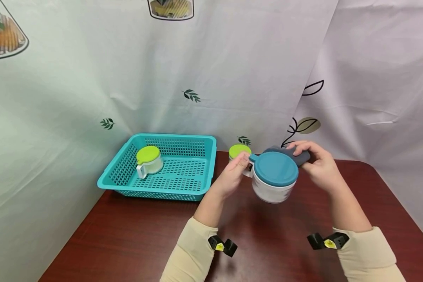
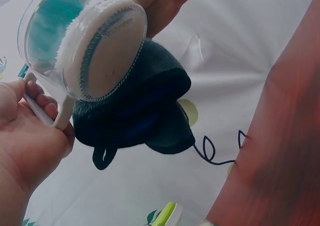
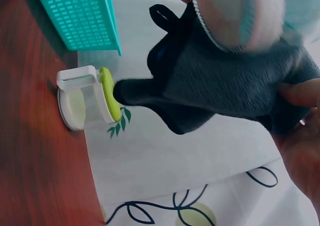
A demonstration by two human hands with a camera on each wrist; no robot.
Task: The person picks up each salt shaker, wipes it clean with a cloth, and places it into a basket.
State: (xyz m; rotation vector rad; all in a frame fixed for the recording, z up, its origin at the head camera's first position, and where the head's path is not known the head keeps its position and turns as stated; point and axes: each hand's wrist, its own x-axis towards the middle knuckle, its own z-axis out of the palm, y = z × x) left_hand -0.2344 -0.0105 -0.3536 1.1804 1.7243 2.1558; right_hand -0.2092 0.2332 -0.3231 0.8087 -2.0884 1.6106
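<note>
A clear seasoning jar with a blue lid [image 1: 275,168] and a white powder inside is held up above the table, tilted. My left hand [image 1: 231,175] grips its white handle [image 2: 61,113]. In my right hand [image 1: 316,164] is a dark grey cloth [image 3: 225,81] with a hanging loop, pinched between thumb and fingers. The cloth lies close behind the jar; whether it touches the glass I cannot tell. In the left wrist view the jar's round base [image 2: 112,54] shows in front of the cloth.
A turquoise perforated basket [image 1: 211,164] stands at the back left of the dark red table [image 1: 155,239]. Inside it sits a green-lidded jar [image 1: 149,159]. Another green-lidded jar [image 1: 239,150] stands behind my left hand, near the curtain [image 1: 232,78].
</note>
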